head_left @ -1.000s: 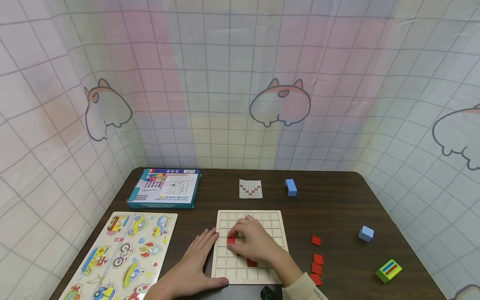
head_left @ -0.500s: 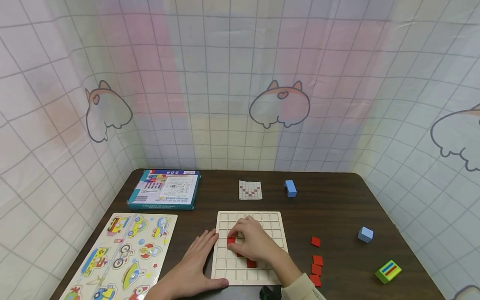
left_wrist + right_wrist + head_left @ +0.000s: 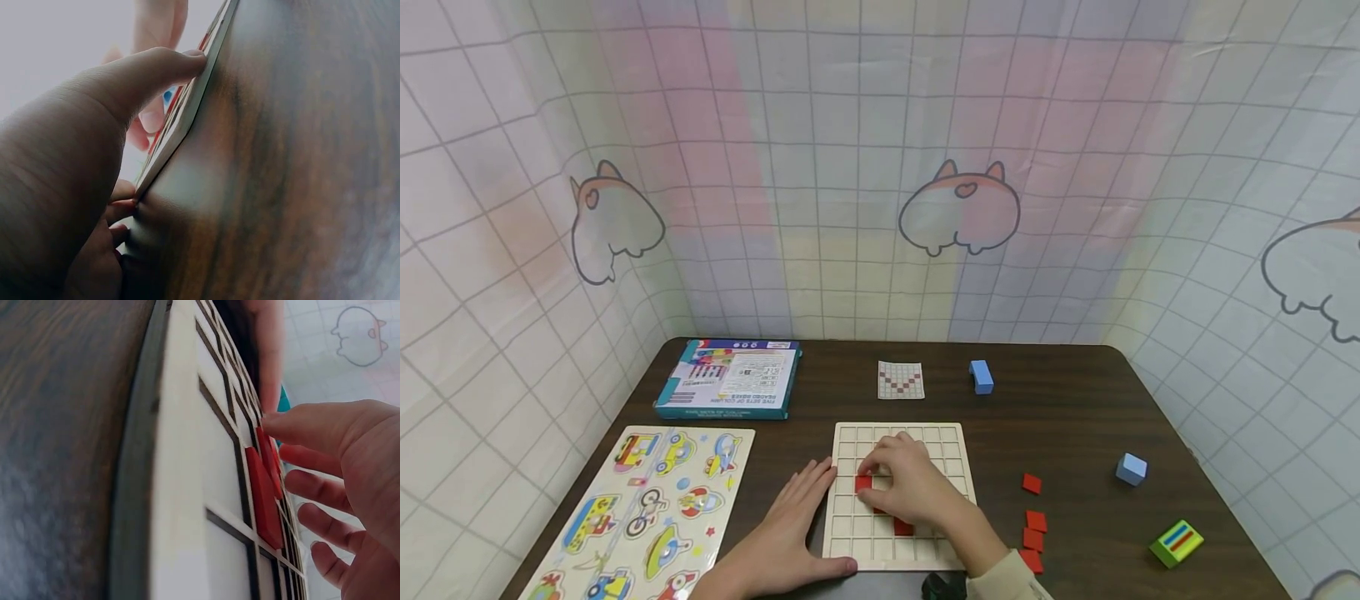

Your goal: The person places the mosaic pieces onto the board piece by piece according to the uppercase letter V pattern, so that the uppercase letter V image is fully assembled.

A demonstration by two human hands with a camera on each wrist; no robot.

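A pale wooden grid board point(image 3: 844, 542) lies in front of me in the head view. My right hand point(image 3: 913, 483) is over its middle, thumb and forefinger pinching a red square tile point(image 3: 863, 482) at one of the cells. Two more red tiles sit on the board in a diagonal; the lower one point(image 3: 902, 527) shows clearly, the middle one is mostly under the hand. My left hand point(image 3: 782, 533) rests with straight fingers along the board's left edge, its thumb at the front left corner. In the right wrist view the thumb point(image 3: 300, 425) reaches the tiles' far end.
Several loose red tiles point(image 3: 1034, 521) lie right of the board. A small grid card point(image 3: 901, 381) with a V pattern and a blue block point(image 3: 982, 377) are behind it. Farther right are another blue block point(image 3: 1131, 468) and a striped green block point(image 3: 1177, 543). A picture board point(image 3: 647, 508) and flat box point(image 3: 730, 379) occupy the left.
The right hand's fingers have shifted very slightly to the right around the red tile. The left hand and the board stay where they were.
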